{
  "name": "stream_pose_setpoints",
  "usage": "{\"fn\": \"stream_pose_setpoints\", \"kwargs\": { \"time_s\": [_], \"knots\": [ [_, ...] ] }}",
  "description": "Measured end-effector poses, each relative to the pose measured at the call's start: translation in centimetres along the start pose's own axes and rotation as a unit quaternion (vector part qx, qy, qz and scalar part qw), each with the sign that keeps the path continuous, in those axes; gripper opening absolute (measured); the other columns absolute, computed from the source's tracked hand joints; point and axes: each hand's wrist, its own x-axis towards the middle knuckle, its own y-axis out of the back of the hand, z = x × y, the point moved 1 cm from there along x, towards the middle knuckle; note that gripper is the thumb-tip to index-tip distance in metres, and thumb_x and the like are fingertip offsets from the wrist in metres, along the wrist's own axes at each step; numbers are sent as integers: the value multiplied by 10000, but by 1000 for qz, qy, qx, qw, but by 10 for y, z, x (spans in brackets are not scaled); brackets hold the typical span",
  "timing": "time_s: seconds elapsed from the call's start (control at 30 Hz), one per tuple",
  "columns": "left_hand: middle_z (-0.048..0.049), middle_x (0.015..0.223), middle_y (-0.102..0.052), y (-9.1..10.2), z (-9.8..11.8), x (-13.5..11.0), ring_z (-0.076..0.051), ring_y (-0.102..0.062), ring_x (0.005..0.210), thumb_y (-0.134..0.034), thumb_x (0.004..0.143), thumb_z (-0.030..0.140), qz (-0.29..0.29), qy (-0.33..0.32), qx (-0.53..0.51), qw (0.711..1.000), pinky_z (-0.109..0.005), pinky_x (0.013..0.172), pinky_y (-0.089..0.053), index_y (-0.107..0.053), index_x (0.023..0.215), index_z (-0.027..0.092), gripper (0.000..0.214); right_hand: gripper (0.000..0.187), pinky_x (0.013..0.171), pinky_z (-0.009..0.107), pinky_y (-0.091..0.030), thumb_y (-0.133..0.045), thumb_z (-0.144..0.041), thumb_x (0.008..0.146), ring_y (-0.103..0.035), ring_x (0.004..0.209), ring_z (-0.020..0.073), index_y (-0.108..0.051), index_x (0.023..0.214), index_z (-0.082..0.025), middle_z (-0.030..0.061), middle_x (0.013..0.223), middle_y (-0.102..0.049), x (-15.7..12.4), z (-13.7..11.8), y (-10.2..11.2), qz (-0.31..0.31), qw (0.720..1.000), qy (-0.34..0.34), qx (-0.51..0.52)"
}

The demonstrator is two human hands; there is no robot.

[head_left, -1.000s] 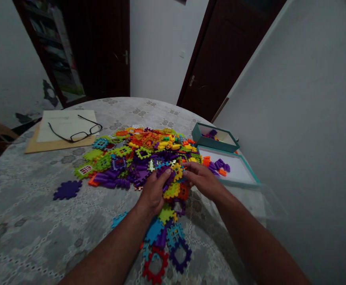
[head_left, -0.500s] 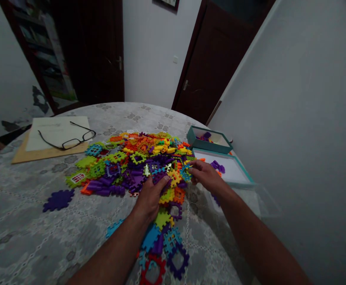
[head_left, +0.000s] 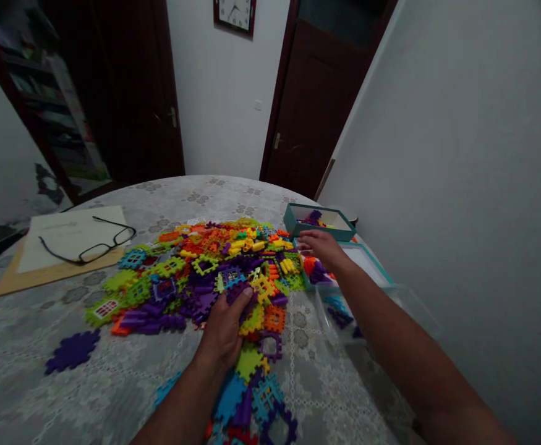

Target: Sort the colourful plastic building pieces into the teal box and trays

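My left hand (head_left: 226,324) is closed around a purple interlocking toy piece (head_left: 241,295), thumb on top, at the near side of a heap of colourful plastic building pieces (head_left: 208,266). My right hand (head_left: 319,246) hovers beside the heap's right edge, above a white tray with a teal rim (head_left: 367,259). Its fingers are stretched out and nothing shows in them. Orange and purple pieces (head_left: 316,270) lie in the tray under that hand. Nearer to me, a clear plastic container (head_left: 323,309) holds blue and dark purple pieces (head_left: 338,314), partly hidden by my right forearm.
A teal box (head_left: 293,217) with some purple pieces stands behind the tray. Glasses (head_left: 96,250) rest on papers (head_left: 52,235) at the left. A single purple plate (head_left: 73,351) lies apart from the heap. More pieces (head_left: 247,383) trail toward me beside my left forearm.
My right hand has moved from the blue pieces at the heap's edge up over the tray, its fingers now extended. My left hand still grips the purple piece. The view has tilted up slightly.
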Motion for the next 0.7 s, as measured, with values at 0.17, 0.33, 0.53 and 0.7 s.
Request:
{"fn": "stream_pose_setpoints", "kwargs": {
  "time_s": [0.17, 0.33, 0.53, 0.7],
  "knots": [
    [-113, 1128, -797, -4, 0, -3, -289, -785, 963, -888, 755, 332, -21, -12, 3, 1000, -449, 897, -630, -677, 1232, 191, 541, 276, 638, 259, -556, -695, -317, 915, -707, 770, 171, -724, 1171, -216, 34, 925, -742, -87, 30, -34, -226, 966, 40, -115],
    [-120, 1115, -797, -4, -1, -6, -279, -786, 943, -883, 761, 365, -33, -7, 57, 998, -436, 919, -621, -692, 1176, 170, 497, 403, 677, 257, -477, -612, -259, 936, -623, 760, 155, -667, 1335, -245, -9, 855, -683, -136, 49, -49, -180, 941, 166, -234],
    [-123, 1052, -801, -3, -1, -6, -280, -781, 921, -911, 712, 354, -14, -2, 62, 998, -431, 863, -633, -689, 1123, 173, 502, 424, 630, 257, -482, -576, -265, 928, -628, 682, 150, -639, 1344, -213, -28, 775, -661, -133, 55, -30, -126, 968, 124, -181],
    [-91, 1024, -800, -6, 2, -7, -256, -781, 890, -923, 683, 288, -9, 10, 33, 999, -401, 823, -642, -680, 1095, 200, 486, 416, 533, 230, -485, -624, -213, 857, -634, 549, 137, -666, 1270, -192, -48, 657, -667, -95, 38, -4, -171, 971, 63, -152]
  ]
}}
